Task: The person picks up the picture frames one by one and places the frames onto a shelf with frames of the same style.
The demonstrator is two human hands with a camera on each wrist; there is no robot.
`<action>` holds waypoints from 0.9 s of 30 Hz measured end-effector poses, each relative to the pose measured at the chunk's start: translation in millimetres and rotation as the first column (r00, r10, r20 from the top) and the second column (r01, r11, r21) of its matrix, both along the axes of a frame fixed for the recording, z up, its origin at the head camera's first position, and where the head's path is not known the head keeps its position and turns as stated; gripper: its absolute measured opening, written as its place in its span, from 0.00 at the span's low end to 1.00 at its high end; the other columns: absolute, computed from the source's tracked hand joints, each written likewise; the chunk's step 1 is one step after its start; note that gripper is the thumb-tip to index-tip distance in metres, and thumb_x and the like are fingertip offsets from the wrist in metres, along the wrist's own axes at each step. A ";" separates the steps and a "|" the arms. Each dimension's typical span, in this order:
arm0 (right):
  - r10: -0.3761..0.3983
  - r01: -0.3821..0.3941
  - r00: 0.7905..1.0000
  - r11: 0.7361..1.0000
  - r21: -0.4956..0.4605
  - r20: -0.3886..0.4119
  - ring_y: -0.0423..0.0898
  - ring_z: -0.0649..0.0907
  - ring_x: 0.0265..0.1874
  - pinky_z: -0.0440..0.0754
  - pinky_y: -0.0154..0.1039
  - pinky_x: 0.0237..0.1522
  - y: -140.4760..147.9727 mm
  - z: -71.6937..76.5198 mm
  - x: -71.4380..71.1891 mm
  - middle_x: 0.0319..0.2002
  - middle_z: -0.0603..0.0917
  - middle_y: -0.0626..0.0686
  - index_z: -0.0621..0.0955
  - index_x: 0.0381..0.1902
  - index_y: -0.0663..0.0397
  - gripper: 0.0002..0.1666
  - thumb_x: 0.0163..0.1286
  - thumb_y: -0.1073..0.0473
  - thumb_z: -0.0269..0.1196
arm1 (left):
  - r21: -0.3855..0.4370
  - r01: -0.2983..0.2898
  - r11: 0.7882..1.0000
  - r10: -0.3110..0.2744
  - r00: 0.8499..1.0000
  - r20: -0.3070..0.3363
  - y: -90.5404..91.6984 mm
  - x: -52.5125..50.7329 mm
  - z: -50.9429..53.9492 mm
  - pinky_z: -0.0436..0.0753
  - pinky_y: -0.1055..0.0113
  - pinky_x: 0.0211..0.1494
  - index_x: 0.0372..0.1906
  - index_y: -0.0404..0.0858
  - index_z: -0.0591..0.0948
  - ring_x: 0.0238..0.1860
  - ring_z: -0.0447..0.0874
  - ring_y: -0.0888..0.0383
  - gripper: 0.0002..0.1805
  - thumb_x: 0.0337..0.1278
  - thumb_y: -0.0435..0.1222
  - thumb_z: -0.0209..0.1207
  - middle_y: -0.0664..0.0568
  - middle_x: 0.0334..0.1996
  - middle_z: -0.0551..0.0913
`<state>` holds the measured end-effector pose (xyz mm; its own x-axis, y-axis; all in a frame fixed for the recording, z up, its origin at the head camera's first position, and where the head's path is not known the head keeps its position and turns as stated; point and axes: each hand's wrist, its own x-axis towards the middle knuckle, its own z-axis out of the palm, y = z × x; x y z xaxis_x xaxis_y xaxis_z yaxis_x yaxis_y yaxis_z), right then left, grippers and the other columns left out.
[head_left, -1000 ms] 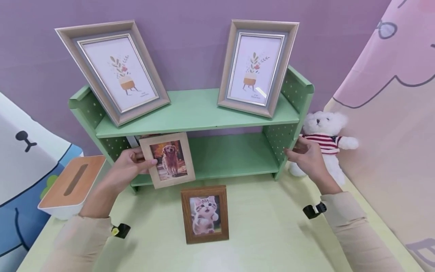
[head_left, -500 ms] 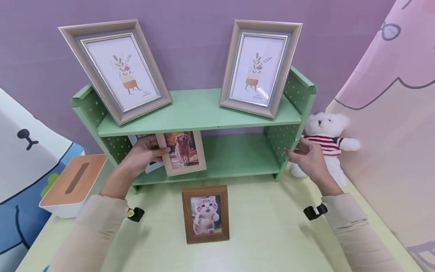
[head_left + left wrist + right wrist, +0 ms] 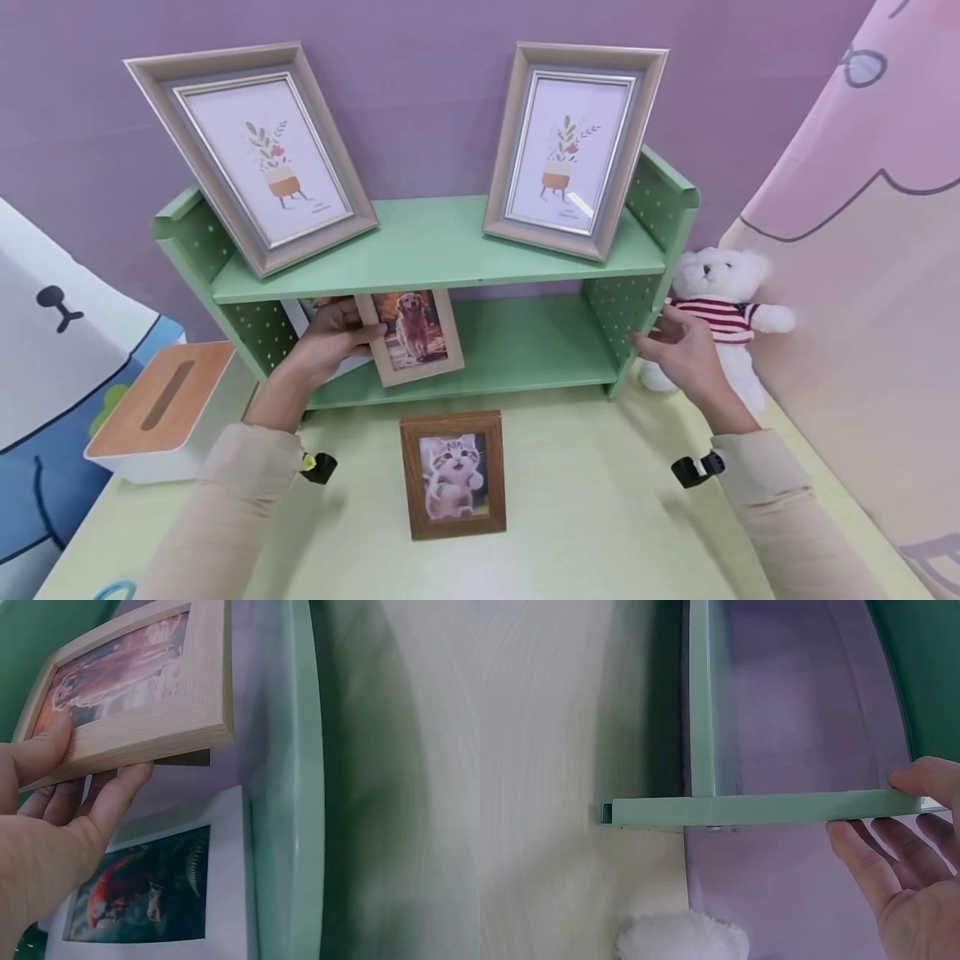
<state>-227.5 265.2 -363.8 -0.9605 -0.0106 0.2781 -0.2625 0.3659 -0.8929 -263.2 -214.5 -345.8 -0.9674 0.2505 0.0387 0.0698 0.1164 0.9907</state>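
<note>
Left hand [image 3: 322, 342] pinching dog-photo frame [image 3: 447, 346] by edge, thumb in front; frame slightly tilted, just right of that hand. Parrot-photo frame [image 3: 225, 919] behind left hand. Right hand [image 3: 682, 346] pinching side panel [image 3: 780, 808] of green shelf [image 3: 517, 333]. Cat-photo frame [image 3: 453, 475] on bench [image 3: 585, 500], between hands, nearer person.

Our left hand [image 3: 54, 844] pinches the light-wood photo frame [image 3: 127, 684]. We see a white-framed parrot picture [image 3: 154, 892] beside the green shelf board [image 3: 303, 787].

Pale dog-photo frame [image 3: 414, 335] tilted, in green shelf [image 3: 431, 237], lower tier.
</note>
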 end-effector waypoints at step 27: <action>-0.017 0.017 1.000 0.998 0.053 0.010 0.34 0.83 0.43 0.81 0.26 0.43 3.5 -4.6 -1.1 0.54 0.81 0.67 0.73 0.67 0.65 0.32 0.66 0.66 0.66 | -0.087 -0.065 0.994 0.068 0.997 0.036 -2.5 -11.3 -18.7 0.85 0.66 0.44 0.63 0.25 0.71 0.42 0.83 0.62 0.24 0.68 0.31 0.60 0.52 0.47 0.81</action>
